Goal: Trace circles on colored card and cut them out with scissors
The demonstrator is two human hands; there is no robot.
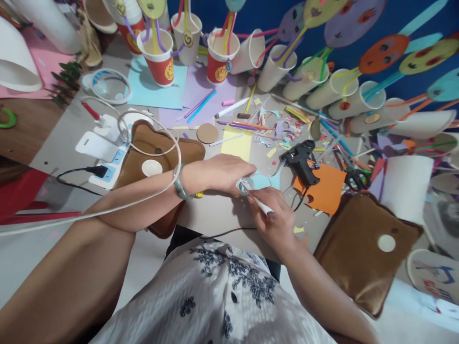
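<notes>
My right hand (274, 215) is closed round a white marker (264, 206), whose tip end points up and left toward a small light-blue piece (242, 187). My left hand (229, 173) lies over the table with its fingers together, and their ends meet that small piece. What the left fingers grip is partly hidden. Under and beside the hands are a light-blue paper (267, 180) and a yellow paper (238, 143). A black glue gun (301, 160) lies right of the hands, partly on an orange paper (328, 186).
Paper cups with face figures (161, 67) line the back. Scraps and pens (283, 126) litter the middle. A brown pouch (369, 248) lies right, another (143, 148) left under my forearm. A power strip (111, 167) is at left; a white cable (143, 193) crosses my left arm.
</notes>
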